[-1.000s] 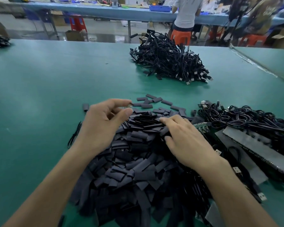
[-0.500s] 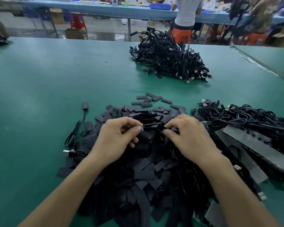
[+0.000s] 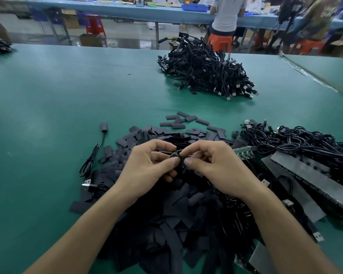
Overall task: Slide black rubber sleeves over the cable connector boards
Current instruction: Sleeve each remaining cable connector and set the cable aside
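A small connector board (image 3: pixel 173 155) is being held at the centre of the view, just above a heap of loose sleeves (image 3: pixel 166 214). The left hand (image 3: pixel 147 167) is pinching the board, its grip clamped on it between thumb and forefinger. At three o'clock of the board, the right hand (image 3: pixel 214 169) is pinching a black rubber sleeve (image 3: pixel 181 162), grip clamped on it, the sleeve's mouth meeting the board's end. Part of the board is showing bare, so this piece seems only begun.

At nine o'clock, a single sleeved cable (image 3: pixel 103 127) is lying alone on the green desk (image 3: pixel 67 91). At twelve o'clock, well apart, a far heap of cables (image 3: pixel 204 72) is sitting, probably finished work. At three o'clock, a tangle of cables (image 3: pixel 297 143) is waiting, with one green board (image 3: pixel 244 153) showing unsleeved. Much seems left to do.
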Action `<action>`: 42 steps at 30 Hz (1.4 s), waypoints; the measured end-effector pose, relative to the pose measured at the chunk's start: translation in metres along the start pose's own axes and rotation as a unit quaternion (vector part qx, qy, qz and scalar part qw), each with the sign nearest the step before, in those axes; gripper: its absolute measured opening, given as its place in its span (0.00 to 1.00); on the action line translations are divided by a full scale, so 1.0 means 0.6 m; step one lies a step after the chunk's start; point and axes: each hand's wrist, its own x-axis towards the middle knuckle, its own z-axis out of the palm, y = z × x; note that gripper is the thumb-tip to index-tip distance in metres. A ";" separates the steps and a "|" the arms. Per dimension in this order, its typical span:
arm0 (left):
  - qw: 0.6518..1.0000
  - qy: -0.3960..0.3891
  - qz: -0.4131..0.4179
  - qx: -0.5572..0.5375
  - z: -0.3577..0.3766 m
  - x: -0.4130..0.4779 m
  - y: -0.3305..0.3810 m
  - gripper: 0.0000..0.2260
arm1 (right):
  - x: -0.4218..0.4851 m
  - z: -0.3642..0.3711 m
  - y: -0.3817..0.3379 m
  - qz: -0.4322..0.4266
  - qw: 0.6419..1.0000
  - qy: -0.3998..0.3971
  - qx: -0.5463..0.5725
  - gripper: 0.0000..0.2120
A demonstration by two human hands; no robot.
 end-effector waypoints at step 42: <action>0.997 -0.063 -0.045 0.016 -0.009 0.004 0.003 0.13 | 0.000 -0.012 0.012 -0.087 0.994 0.045 -0.044 0.09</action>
